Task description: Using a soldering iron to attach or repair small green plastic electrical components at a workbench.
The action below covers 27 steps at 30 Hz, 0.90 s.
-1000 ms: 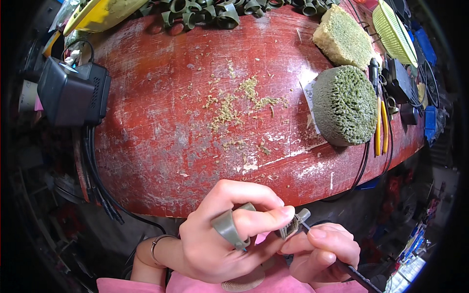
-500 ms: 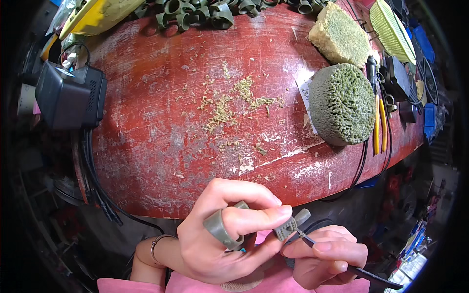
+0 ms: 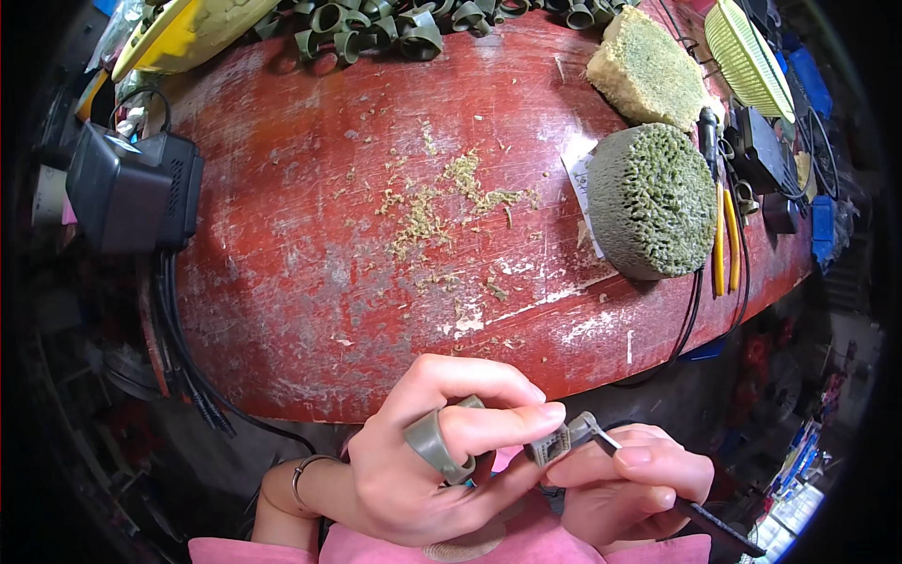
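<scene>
My left hand (image 3: 437,461) is closed, pinching a small grey-green piece (image 3: 550,446) with a dotted grid pattern on its face. A wide, smooth grey-green ring band (image 3: 428,442) sits around a finger of the same hand. My right hand (image 3: 639,484) grips a slim carving tool (image 3: 728,532) with a dark shaft and a thin metal tip. That tip meets the rounded stub (image 3: 584,429) beside the patterned face. Fingers hide part of the piece and the middle of the tool.
Pale shavings (image 3: 423,221) lie scattered on the worn red table (image 3: 282,310). To the right stand a round green porous block (image 3: 653,202), a tan block (image 3: 648,70), and yellow-handled pliers (image 3: 726,240). Several green ring pieces (image 3: 376,33) line the far edge; a black device (image 3: 141,188) is at left.
The tool tip has shifted upward from the patterned face's corner onto the rounded stub. The piece has turned slightly, and my left hand has moved a little lower.
</scene>
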Each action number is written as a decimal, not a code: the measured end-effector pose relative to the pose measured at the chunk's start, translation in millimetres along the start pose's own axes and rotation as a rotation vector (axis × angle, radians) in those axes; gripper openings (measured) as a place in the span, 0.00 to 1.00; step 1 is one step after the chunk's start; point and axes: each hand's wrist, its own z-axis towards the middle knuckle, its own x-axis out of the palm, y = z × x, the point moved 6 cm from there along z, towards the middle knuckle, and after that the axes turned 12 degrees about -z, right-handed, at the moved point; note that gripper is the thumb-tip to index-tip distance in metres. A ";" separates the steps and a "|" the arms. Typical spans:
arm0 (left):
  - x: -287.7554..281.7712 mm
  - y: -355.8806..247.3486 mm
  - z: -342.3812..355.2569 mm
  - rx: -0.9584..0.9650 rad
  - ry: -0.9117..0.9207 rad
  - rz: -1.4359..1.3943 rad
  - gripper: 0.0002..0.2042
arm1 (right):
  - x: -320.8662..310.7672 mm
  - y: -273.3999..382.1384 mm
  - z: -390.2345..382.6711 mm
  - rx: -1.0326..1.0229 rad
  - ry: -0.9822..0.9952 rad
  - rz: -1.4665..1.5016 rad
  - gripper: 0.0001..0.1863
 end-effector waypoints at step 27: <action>-46.4 33.4 -10.3 -0.511 -0.190 -1.413 0.15 | 139.5 192.1 84.0 -1.728 -0.947 -1.870 0.07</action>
